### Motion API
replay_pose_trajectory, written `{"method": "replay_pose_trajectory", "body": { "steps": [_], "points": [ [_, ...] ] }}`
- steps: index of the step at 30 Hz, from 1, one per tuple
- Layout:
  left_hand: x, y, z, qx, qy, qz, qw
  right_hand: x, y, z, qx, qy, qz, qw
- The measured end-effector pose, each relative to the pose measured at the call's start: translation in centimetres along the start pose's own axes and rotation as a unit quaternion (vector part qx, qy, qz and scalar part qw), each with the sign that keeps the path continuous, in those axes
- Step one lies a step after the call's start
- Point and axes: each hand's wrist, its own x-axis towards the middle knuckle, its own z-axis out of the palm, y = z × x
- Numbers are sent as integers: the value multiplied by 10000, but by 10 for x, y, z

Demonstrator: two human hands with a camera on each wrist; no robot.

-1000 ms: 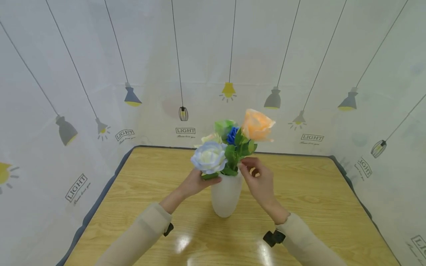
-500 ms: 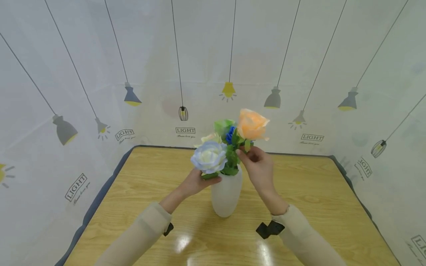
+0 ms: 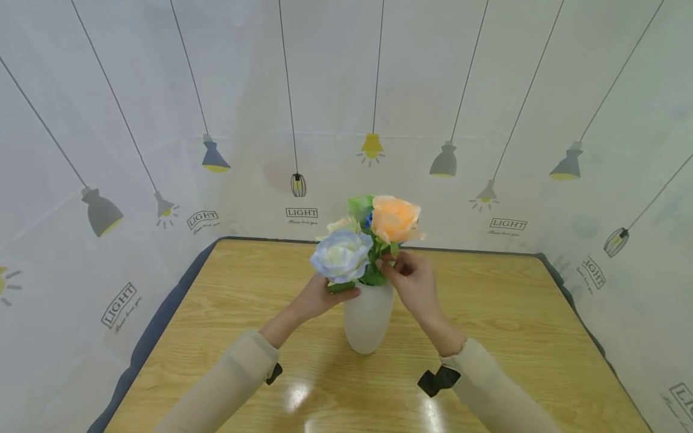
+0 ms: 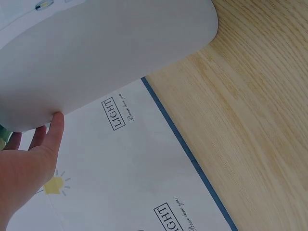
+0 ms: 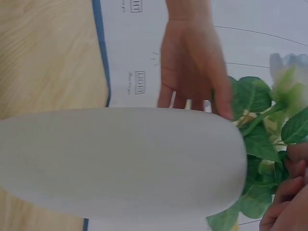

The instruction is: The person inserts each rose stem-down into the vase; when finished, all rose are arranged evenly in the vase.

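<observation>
A white vase (image 3: 369, 322) stands upright on the wooden table (image 3: 243, 282), filled with artificial flowers. My left hand (image 3: 318, 297) holds its upper left side, thumb close to the rim; in the left wrist view the fingers (image 4: 55, 130) touch the vase wall. With bent fingers my right hand (image 3: 418, 285) pinches the stem of an orange rose (image 3: 395, 218) just above the vase mouth. A pale blue rose (image 3: 341, 257) leans over the left hand. Behind are a small dark blue flower (image 3: 369, 220) and a cream flower (image 3: 343, 225). Green leaves (image 5: 260, 144) crowd the opening.
A white backdrop (image 3: 325, 78) printed with hanging lamps surrounds the table on the back and both sides. The table's far edge (image 3: 460, 249) runs behind the flowers. A black wrist device (image 3: 438, 380) sits below the right sleeve.
My right hand rose slightly, then came down and left with the orange rose, whose bloom is now lower and nearer the other flowers. The left hand and vase have stayed put.
</observation>
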Motion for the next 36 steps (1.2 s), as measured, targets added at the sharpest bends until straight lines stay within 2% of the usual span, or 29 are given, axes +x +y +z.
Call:
{"method": "replay_pose_trajectory", "body": {
  "steps": [5, 8, 22, 25, 30, 36],
  "points": [
    [1, 3, 0, 84, 31, 135, 9999, -6, 13, 0, 126, -191, -49, 9997],
    [1, 4, -1, 93, 29, 104, 9999, -8, 17, 0, 111, -246, -32, 9996],
    [2, 0, -1, 84, 21, 46, 10000, -9, 36, -5, 350, -902, 591, 9935],
    [2, 0, -1, 110, 14, 118, 9999, -8, 37, -7, 467, -1038, 740, 9907],
    [1, -1, -1, 111, -12, 49, 9999, -9, 40, -11, 556, -1278, 1014, 9850],
    [0, -1, 0, 68, -3, -55, 10000, -13, 45, -20, 613, -1480, 1066, 9813]
  ]
}}
